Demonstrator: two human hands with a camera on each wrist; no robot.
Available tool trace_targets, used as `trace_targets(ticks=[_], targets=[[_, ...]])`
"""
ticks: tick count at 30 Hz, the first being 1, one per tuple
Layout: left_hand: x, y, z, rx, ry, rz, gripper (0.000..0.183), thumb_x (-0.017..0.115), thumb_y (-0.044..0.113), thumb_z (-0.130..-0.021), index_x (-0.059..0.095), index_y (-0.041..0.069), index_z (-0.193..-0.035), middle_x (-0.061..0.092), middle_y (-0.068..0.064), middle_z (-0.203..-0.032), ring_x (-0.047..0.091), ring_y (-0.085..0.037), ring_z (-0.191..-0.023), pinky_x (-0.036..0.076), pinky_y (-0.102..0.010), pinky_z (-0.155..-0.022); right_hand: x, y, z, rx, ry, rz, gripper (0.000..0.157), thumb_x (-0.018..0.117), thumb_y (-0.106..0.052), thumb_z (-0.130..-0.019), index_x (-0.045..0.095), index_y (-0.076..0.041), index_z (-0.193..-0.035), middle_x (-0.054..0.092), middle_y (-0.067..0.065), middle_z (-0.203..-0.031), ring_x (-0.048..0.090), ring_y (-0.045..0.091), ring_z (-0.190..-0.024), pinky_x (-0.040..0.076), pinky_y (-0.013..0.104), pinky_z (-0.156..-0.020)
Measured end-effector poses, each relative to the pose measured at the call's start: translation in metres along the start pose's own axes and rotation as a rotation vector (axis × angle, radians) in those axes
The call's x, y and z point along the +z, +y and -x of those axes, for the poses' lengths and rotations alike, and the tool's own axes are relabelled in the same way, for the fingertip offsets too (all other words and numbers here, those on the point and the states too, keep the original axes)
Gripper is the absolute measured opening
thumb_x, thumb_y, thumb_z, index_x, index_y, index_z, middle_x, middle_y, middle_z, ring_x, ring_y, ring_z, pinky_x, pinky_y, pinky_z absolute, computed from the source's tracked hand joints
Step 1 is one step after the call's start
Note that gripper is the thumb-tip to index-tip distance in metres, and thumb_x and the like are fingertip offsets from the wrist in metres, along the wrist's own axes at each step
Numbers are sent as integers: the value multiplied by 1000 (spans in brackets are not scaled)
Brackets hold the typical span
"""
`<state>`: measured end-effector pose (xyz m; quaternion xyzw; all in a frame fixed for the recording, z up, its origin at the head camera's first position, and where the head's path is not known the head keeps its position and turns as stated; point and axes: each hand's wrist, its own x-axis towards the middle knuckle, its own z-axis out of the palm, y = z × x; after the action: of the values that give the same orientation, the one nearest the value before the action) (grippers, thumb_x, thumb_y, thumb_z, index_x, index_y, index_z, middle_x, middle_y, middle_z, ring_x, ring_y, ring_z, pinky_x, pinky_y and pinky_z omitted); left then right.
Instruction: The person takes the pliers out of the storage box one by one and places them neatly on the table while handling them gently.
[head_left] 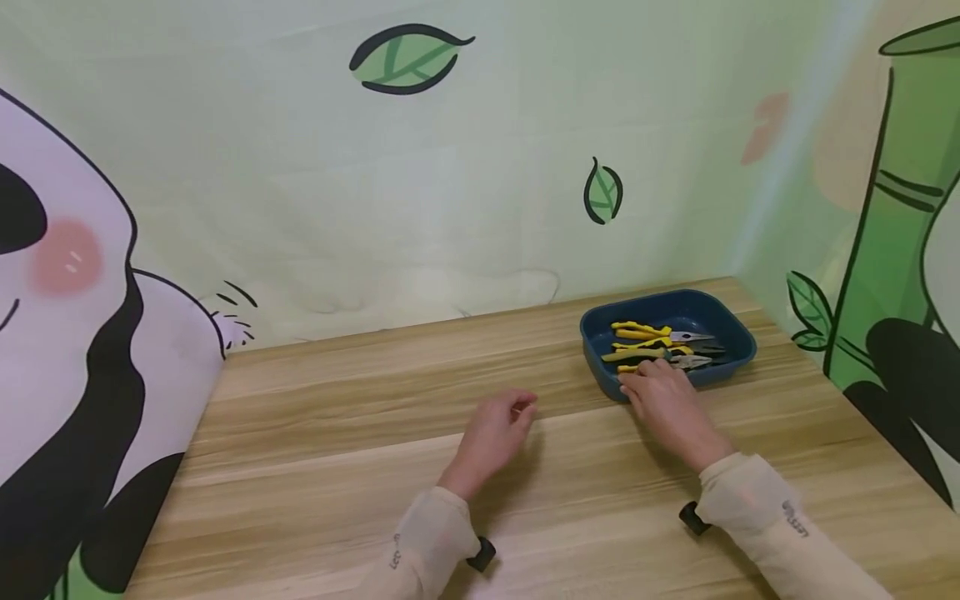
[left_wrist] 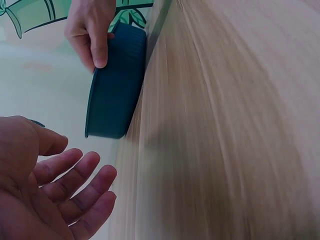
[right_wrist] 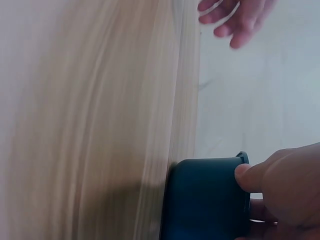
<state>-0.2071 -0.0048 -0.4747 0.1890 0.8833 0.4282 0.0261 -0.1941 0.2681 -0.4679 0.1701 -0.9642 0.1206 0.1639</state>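
A dark blue plastic tray (head_left: 720,372) stands at the table's far right, holding several pliers (head_left: 645,335) with yellow handles and long jaws. My right hand (head_left: 667,408) grips the tray's near rim. In the right wrist view the thumb (right_wrist: 245,175) presses the outside of the tray wall (right_wrist: 205,200), with the other fingers over the rim and partly hidden. To the left of the tray, my left hand (head_left: 495,433) hovers above the table, holding nothing. Its fingers (left_wrist: 90,192) are loosely bent in the left wrist view, apart from the tray (left_wrist: 117,85).
The wood-grained table (head_left: 337,417) runs back to a pale green printed cloth (head_left: 480,167). More printed cloth with a bamboo pattern (head_left: 892,208) borders the right side, close to the tray. A panda print (head_left: 67,350) borders the left edge.
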Motion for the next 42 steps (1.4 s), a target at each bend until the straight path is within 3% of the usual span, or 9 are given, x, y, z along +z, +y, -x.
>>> trace_targets(ticks=[19, 26, 38, 42], targets=[[5, 4, 1, 14, 4, -20, 25, 62, 12, -103, 72, 2, -124, 74, -6, -107, 68, -19, -96, 55, -36, -86, 5, -49, 10, -112, 4, 29, 17, 75, -9, -95, 79, -5, -111, 67, 8, -94, 60, 29, -91, 50, 45, -75], [8, 5, -1, 20, -1, -17, 27, 63, 21, -105, 72, 3, -123, 74, -4, -105, 69, -18, -95, 55, -36, -86, 7, -63, 13, -143, 22, 12, 15, 77, -10, -94, 79, -5, -108, 67, 6, -91, 60, 27, -88, 51, 43, -74], [7, 5, 2, -88, 7, -13, 30, 60, 32, -106, 68, 7, -121, 71, 0, -102, 66, -16, -92, 54, -35, -83, 10, -84, 15, -186, 35, -1, 14, 78, -10, -93, 79, -7, -106, 66, 5, -91, 59, 24, -85, 50, 40, -71], [5, 5, 3, -133, 6, -20, 31, 60, 38, -106, 67, 9, -114, 67, 1, -94, 62, -15, -81, 52, -32, -73, 10, -90, 17, -197, 40, 0, 13, 79, -10, -92, 79, -8, -105, 65, 4, -89, 57, 23, -83, 49, 39, -69]])
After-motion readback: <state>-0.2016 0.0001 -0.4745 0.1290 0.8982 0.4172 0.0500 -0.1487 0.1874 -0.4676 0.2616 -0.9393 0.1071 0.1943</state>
